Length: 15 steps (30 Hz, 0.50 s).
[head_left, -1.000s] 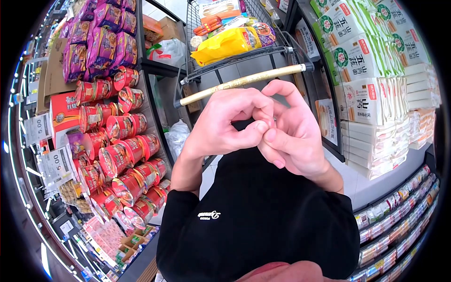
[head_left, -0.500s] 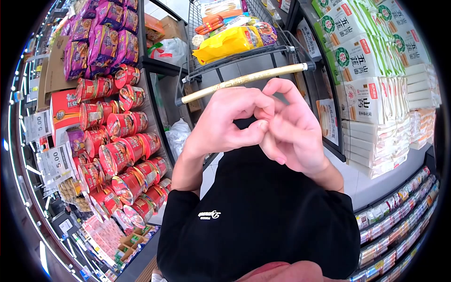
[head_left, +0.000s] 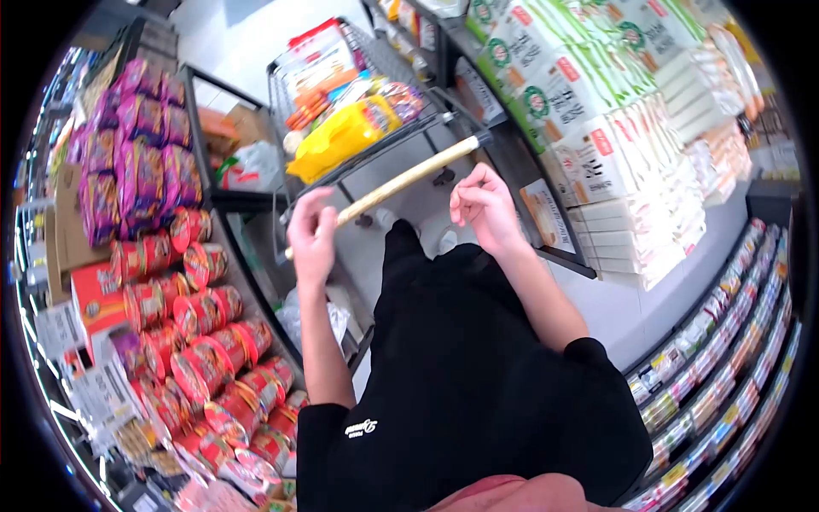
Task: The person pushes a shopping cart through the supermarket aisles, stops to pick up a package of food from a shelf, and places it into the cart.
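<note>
My left hand (head_left: 313, 237) is over the left end of the cart's pale yellow handle (head_left: 409, 177), its thumb and fingers curved and apart. Whether it touches the handle is hard to tell. My right hand (head_left: 488, 209) hovers just below the handle's right end, fingers loosely bent, nothing visible in it. Beyond the handle, the shopping cart (head_left: 422, 122) carries a yellow bag (head_left: 345, 136), a pack of orange-red sausages (head_left: 311, 109) and a red and white package (head_left: 320, 58).
On the left are stacked red instant noodle cups (head_left: 205, 367) and purple packets (head_left: 141, 162). White and green noodle packs (head_left: 597, 162) are piled on the right. Shelves of small packets (head_left: 717, 375) line the lower right. A dark-framed rack (head_left: 230, 200) stands beside the cart.
My hands were together with fingertips touching in front of my chest; they have parted and moved to either end of the handle. The view has turned and shifted.
</note>
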### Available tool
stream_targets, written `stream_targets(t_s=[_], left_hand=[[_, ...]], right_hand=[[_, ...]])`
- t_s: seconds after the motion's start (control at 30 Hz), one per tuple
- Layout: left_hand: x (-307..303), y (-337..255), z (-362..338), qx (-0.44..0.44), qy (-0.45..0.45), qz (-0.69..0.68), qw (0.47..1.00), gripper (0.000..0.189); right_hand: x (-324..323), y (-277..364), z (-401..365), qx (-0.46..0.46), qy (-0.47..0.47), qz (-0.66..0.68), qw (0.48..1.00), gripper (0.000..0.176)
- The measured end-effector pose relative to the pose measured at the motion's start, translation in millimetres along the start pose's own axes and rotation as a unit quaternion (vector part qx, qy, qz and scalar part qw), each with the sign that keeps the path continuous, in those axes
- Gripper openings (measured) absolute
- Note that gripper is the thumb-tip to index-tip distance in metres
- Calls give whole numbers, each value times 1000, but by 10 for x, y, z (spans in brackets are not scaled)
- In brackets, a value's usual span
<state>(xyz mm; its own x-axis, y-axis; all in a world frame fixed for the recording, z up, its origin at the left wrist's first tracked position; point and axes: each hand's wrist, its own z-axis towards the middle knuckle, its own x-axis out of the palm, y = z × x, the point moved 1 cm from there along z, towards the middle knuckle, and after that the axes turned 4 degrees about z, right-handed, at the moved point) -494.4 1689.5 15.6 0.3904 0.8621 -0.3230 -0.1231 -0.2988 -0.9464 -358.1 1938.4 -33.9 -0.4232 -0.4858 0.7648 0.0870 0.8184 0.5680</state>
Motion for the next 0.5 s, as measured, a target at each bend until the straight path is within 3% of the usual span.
stream_targets(t_s=[0.13,0.27,0.33,0.4,0.47,0.5], left_hand=[[-402,862,43,0,-125,93,988,11],[-559,1267,7,-15,-169,197,966,13],[-562,1307,13,-37,-151,263,952,16],[-540,1275,52,-5,-156,310,938,17],[-568,1298,90,-25,-149,297,943,19],[-561,1243,103,-84,-122,349,925,22]], right_hand=[[-774,-189,157,8,-138,13,990,5],[-1136,-238,359,-17,-192,7,981,9],[-1117,-211,551,-77,-265,-63,959,12],[-1044,-178,792,-145,-290,-112,940,14],[-1200,-298,1242,-243,-318,-154,903,16],[-1091,-262,1435,-245,-339,-231,878,18]])
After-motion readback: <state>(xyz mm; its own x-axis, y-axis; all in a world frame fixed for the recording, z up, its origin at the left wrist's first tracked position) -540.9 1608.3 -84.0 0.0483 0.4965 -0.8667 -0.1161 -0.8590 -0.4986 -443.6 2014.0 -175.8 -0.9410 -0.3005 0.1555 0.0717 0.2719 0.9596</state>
